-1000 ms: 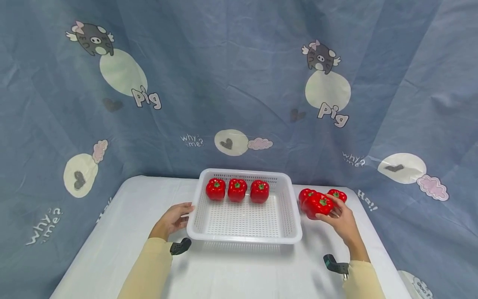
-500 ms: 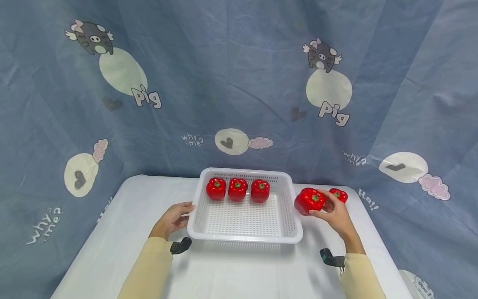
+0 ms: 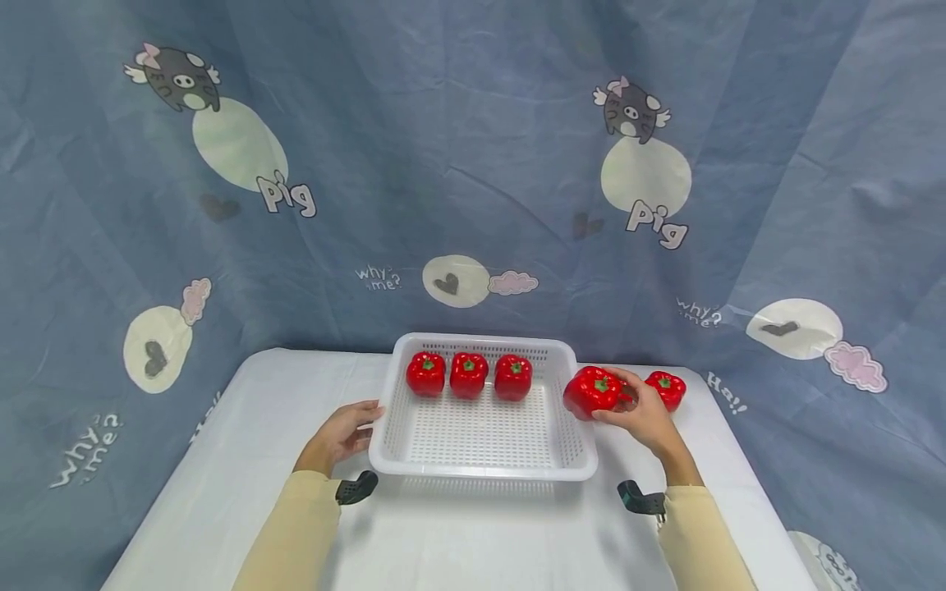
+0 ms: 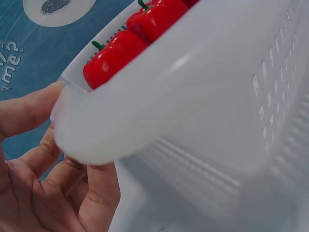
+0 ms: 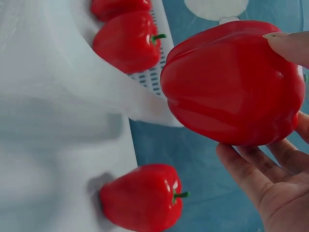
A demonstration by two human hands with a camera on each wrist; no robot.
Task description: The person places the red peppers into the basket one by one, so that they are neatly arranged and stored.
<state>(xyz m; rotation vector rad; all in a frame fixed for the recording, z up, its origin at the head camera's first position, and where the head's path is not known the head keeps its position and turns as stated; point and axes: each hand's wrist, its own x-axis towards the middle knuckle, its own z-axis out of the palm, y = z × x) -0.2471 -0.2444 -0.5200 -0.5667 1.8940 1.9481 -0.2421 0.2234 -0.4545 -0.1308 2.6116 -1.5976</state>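
A white perforated plastic basket (image 3: 480,474) stands on the table with three red bell peppers (image 3: 468,375) in a row along its back. My left hand (image 3: 347,432) holds the basket's left rim; the left wrist view shows the thumb (image 4: 34,108) at the rim's edge and the fingers beneath. Above the basket's right rim, my right hand (image 3: 641,414) grips another red bell pepper (image 3: 591,392), thumb on one side and fingers on the other, as the right wrist view shows. A further bell pepper (image 3: 668,391) sits on the table, right of that hand.
The white-covered table (image 3: 480,542) carries the basket. Behind it hangs a blue curtain (image 3: 355,123) printed with pigs. A red patch shows between the right hand's fingers; whether it belongs to another pepper is hidden.
My right hand has moved left with its bell pepper, from among the peppers on the right to above the basket's right rim. My left hand and the basket have stayed put.
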